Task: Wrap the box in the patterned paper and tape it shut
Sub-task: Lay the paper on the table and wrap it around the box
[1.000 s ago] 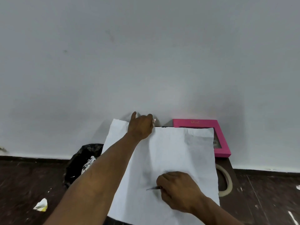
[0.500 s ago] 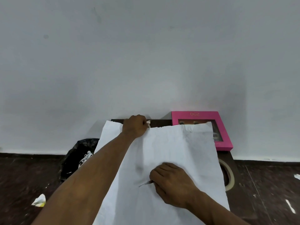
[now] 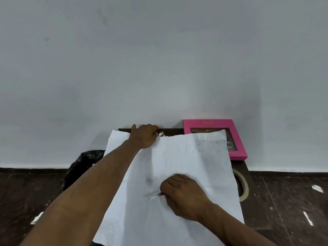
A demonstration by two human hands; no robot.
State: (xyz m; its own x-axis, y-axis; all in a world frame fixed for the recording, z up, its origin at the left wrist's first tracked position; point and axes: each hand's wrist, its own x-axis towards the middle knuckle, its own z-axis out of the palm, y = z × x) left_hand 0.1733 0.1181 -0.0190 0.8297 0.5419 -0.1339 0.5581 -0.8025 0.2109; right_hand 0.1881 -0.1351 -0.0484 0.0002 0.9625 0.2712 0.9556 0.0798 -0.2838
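Since a second ago your view has tipped down slightly, so the pink box (image 3: 215,124) shows more of its window, while both hands have barely shifted. From the head view, your left hand (image 3: 144,135) pinches the far edge of the paper (image 3: 186,157) at 12 o'clock, white side up, a patterned corner peeking out. Your right hand (image 3: 182,196) curls round small scissors (image 3: 156,196) at the sheet's middle. The box lies at 1 o'clock, partly under the paper. A tape roll (image 3: 244,185) sits on the bench (image 3: 248,210) at 3 o'clock.
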